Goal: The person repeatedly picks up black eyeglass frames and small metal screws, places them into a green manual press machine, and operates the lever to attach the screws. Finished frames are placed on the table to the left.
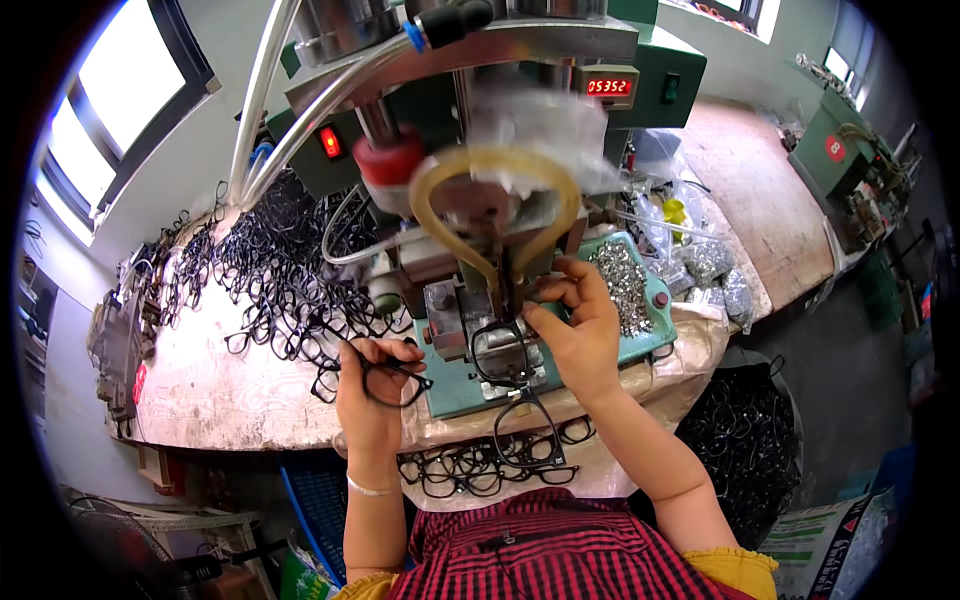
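Note:
A black eyeglass frame (553, 425) hangs at the small metal fixture (503, 352) of a green bench press (560, 38), one rim pointing down toward me. My right hand (588, 345) is at the fixture's right side, thumb and fingers curled together beside the tooling. Anything small between those fingertips is hidden. To the left of the fixture, my left hand (370, 410) grips another black eyeglass frame (402, 405) with its fingers bent around it. A yellowish tube loop (425, 190) stands in front of the press head.
Tangled black eyeglass frames (285, 255) cover the bench at left. On the right, a green tray (655, 338) holds small metal parts (622, 285), with plastic bags (710, 262) beyond. More frames (480, 470) lie along the near edge, and a full sack (745, 440) stands below right.

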Demonstrator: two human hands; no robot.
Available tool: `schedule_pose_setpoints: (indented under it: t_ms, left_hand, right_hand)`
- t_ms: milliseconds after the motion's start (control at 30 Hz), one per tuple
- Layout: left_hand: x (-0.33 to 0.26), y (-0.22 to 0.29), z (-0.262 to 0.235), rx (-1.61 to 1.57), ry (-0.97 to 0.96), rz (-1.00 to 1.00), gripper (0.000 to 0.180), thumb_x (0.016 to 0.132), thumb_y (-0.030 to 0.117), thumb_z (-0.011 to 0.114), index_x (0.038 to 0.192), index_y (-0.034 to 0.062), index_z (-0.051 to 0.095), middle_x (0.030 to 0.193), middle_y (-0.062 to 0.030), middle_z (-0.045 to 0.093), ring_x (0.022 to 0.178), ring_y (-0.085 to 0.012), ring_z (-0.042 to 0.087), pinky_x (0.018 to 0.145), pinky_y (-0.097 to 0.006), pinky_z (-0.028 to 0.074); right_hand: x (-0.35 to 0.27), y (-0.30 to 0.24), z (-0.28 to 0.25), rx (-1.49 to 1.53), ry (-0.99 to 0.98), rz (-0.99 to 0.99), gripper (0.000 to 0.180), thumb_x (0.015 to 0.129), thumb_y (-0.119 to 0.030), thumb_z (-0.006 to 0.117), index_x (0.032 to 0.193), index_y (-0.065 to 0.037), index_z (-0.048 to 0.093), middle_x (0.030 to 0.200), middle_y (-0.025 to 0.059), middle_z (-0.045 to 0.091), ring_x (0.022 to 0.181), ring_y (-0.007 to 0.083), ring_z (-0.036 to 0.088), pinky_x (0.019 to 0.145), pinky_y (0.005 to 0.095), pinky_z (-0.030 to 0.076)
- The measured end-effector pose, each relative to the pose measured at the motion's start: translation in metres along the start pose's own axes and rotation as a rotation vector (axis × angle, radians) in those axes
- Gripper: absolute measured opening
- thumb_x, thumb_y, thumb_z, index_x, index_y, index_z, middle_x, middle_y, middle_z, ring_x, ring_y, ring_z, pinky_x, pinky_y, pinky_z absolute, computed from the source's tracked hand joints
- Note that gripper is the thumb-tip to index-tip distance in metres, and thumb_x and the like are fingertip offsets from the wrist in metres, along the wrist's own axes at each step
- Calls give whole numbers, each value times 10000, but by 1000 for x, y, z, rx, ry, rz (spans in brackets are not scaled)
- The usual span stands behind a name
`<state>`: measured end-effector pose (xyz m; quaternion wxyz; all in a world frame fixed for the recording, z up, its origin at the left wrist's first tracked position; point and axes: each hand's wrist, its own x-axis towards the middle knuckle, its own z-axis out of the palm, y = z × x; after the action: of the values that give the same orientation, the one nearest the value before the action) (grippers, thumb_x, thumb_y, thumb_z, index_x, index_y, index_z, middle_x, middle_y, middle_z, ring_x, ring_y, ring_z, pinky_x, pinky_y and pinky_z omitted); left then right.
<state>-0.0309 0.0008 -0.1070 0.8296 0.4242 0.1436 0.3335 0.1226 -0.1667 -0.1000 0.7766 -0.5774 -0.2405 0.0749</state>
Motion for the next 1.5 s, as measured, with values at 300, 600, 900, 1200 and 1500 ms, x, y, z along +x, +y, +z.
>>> schedule_pose_setpoints:
  t_ms: [300,600,900,1200,1500]
  left_hand:
    - [-77,62,92,-68,-418,-486,382,1076,381,205,933,88,405,750,-258,639,696,-432,679,548,-431,550]
    - [-35,-16,86,-239,-337,-881,310,1048,373,345,941,112,474,862,-265,689,682,-401,686,566,-417,553]
    - [-41,-21,58,-221,-530,-892,406,1064,355,351,1054,1,549,928,-246,702,804,-339,711,695,-392,580]
    - [-15,63,-22,1441,178,683,63,807,-32,710,841,11,678,894,-104,666,838,-258,602,783,-339,462]
    - [44,12,-128,1792,143,552,99,809,124,748,829,36,706,1256,-150,631,1239,-362,519,1040,-463,366]
  right_hand:
    - [-10,-32,12,61,-93,41,569,838,7,669,1367,22,461,1105,100,683,1076,157,615,1000,314,435]
    - [18,47,-113,-1243,104,-270,235,729,-171,787,948,-101,741,1214,189,623,1260,394,514,1062,465,400]
    - [15,43,-104,-1141,94,-372,137,764,-92,684,867,-6,660,1153,210,641,1191,412,547,1014,475,428]
    - [8,57,-111,-110,503,24,135,931,-83,664,1041,-15,701,935,17,692,868,92,624,797,225,481]
    - [14,46,-71,-350,272,-124,101,857,2,683,956,-13,694,856,7,682,772,75,610,733,223,481]
